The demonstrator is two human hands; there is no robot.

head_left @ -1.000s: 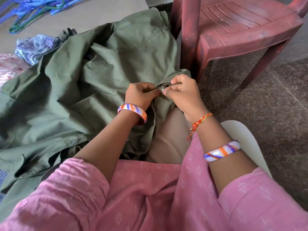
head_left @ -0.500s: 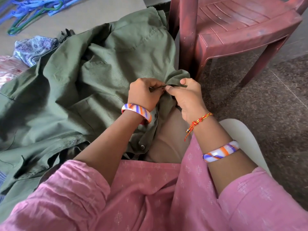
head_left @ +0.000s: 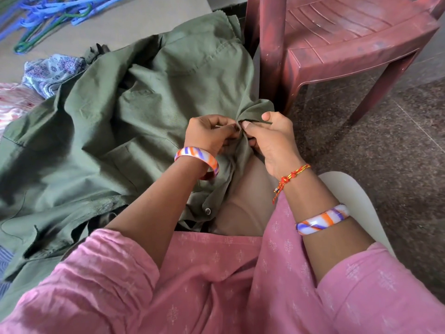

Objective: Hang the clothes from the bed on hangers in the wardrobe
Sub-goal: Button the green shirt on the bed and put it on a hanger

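Where the hands were bunched together a second ago, the placket of the green shirt (head_left: pixel 134 131) is now drawn up between them: it is pinched by the left hand (head_left: pixel 208 136) and the right hand (head_left: pixel 272 141), apparently at a button. Buttoning seems under way; the hangers (head_left: pixel 48 13) beyond lie untouched on the bed (head_left: pixel 144 22).

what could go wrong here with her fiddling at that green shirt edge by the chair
Both hands, left and right, pinch a bunched edge of the green shirt, apparently at a fastening; a hard tug might strain the cloth or pop the button lower down. The fabric hangs beside the red chair's leg and could snag there. The hangers lie far off across the bed, so she may drag the shirt over the other clothes.
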